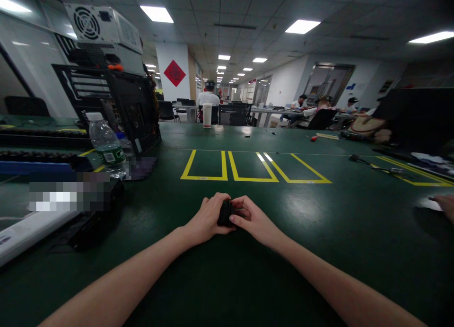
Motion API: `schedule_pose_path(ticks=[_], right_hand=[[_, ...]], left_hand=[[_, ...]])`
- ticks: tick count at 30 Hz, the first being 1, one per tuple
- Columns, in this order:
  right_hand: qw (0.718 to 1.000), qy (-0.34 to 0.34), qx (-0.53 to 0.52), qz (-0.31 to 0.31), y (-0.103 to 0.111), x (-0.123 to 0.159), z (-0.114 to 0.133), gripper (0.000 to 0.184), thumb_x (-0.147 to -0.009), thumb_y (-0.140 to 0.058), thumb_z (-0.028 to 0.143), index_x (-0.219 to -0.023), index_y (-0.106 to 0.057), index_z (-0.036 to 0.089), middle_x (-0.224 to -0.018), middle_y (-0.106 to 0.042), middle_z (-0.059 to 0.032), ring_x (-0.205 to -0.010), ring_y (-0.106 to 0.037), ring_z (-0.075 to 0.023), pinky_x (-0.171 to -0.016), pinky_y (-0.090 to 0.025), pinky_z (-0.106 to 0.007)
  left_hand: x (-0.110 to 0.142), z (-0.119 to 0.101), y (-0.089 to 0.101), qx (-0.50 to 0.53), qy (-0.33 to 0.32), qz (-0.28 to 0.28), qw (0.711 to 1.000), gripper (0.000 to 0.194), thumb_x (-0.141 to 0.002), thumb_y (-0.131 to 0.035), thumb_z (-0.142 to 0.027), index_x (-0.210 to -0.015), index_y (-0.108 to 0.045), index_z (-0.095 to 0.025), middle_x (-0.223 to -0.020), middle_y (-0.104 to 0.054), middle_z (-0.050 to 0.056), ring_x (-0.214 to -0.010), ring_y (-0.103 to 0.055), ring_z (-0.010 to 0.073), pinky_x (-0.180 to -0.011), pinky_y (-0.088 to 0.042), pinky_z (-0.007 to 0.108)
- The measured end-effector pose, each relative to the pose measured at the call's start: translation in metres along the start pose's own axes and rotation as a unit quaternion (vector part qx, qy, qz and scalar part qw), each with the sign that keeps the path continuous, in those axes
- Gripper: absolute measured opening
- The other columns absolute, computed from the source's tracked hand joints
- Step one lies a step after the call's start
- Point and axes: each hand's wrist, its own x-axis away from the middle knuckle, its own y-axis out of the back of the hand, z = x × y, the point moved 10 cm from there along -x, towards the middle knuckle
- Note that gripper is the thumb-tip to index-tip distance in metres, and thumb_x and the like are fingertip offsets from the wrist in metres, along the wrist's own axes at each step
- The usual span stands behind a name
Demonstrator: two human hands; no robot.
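A small black object (224, 214), its exact kind not clear, sits between my two hands just above or on the green tabletop (227, 279). My left hand (212, 215) is wrapped round its left side, with the thumb at the near edge. From the right, my right hand (249, 218) pinches it with thumb and fingers. Much of the object is hidden by the fingers. Beyond my hands, yellow tape outlines (255, 179) mark the table.
At the left stand a plastic water bottle (106, 145), a black computer case (133, 109) and a power supply (102, 29). A white cup (207, 116) is at the far edge. Another person's hand (445, 207) enters at the right, near cables (376, 167).
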Motion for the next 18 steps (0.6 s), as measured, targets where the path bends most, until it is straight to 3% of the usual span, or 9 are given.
schedule_pose_path(ticks=[3,9,13,18], right_hand=[[1.000,-0.014,0.012,0.015,-0.001,0.001,-0.001,0.034,-0.076,-0.056,0.022,-0.108,-0.045,0.021,-0.110,-0.051,-0.0051,-0.107,-0.049,-0.0197,-0.090,-0.042,-0.040],[0.998,0.006,-0.042,0.045,-0.006,0.003,0.009,0.028,-0.073,-0.060,0.020,-0.098,-0.046,0.019,-0.106,-0.053,-0.0033,-0.102,-0.053,-0.0178,-0.090,-0.043,-0.037],[0.999,0.011,-0.049,0.015,-0.003,0.001,0.006,0.020,-0.076,-0.057,0.024,-0.093,-0.046,0.020,-0.099,-0.054,-0.0020,-0.096,-0.056,-0.0177,-0.082,-0.046,-0.035],[1.000,-0.006,0.003,-0.011,0.001,-0.002,-0.004,0.024,-0.078,-0.054,0.028,-0.098,-0.047,0.019,-0.101,-0.053,-0.0044,-0.094,-0.055,-0.0186,-0.081,-0.046,-0.037]], left_hand=[[0.000,0.001,-0.001,0.003,0.003,0.001,1.000,0.053,-0.071,-0.063,-0.029,-0.112,-0.031,-0.023,-0.108,-0.045,0.006,-0.091,-0.047,0.0224,-0.077,-0.038,0.036],[-0.001,0.001,-0.001,-0.003,-0.003,-0.004,1.000,0.051,-0.071,-0.063,-0.028,-0.111,-0.032,-0.021,-0.107,-0.045,0.006,-0.090,-0.047,0.0218,-0.077,-0.038,0.036],[-0.002,0.000,-0.001,-0.004,-0.001,-0.005,1.000,0.051,-0.071,-0.063,-0.029,-0.111,-0.033,-0.021,-0.106,-0.045,0.006,-0.088,-0.047,0.0212,-0.076,-0.038,0.035],[-0.002,0.002,-0.002,-0.006,0.004,-0.011,1.000,0.054,-0.069,-0.065,-0.029,-0.111,-0.032,-0.022,-0.106,-0.045,0.006,-0.090,-0.047,0.0225,-0.075,-0.038,0.035]])
